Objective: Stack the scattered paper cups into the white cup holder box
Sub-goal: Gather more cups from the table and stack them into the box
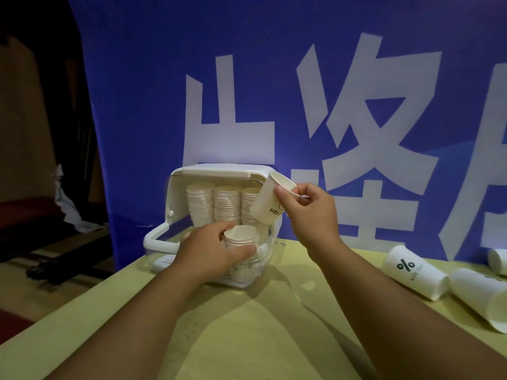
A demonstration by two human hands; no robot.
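White plastic cup holder box point(219, 171) stands open on the table point(247, 338), cup stacks point(226, 204) inside. Our left hand point(211, 248) curls round a short stack of cups point(241, 238) at its front. Our right hand point(310, 207) pinches a tilted single cup point(270, 204) near its rim, just above. At right, loose cups point(414, 272) lie on their sides.

Bare left forearm point(153, 300), bare right forearm point(384, 292)

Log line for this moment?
left hand grips cup stack at holder box | right hand pinches tilted single cup above | loose cups lie on table
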